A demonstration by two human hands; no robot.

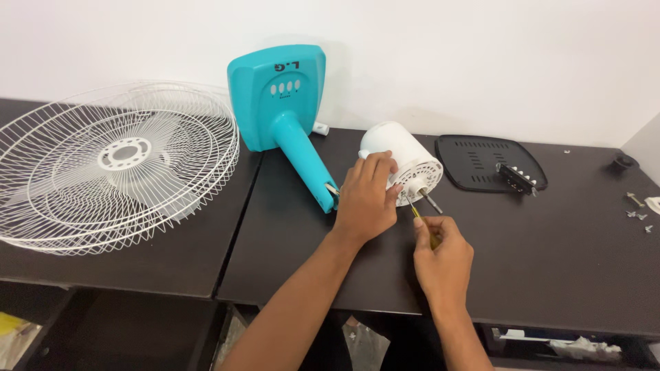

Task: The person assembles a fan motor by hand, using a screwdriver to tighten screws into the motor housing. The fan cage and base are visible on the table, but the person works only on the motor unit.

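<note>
A white fan motor housing (pixel 405 154) lies on its side on the dark table (pixel 550 233), its metal shaft pointing toward me. My left hand (pixel 366 196) rests on the housing and grips its near side. My right hand (pixel 443 257) holds a yellow-handled screwdriver (pixel 421 218), whose tip touches the vented front face of the housing. The teal fan stand (pixel 292 117) lies tilted against the wall, with its neck reaching down to the housing under my left hand.
Two stacked white wire fan grilles (pixel 113 165) cover the left table. A black plastic base plate (pixel 481 161) with a switch block lies right of the housing. Loose screws (pixel 638 209) and a black knob (pixel 623 163) sit at the far right.
</note>
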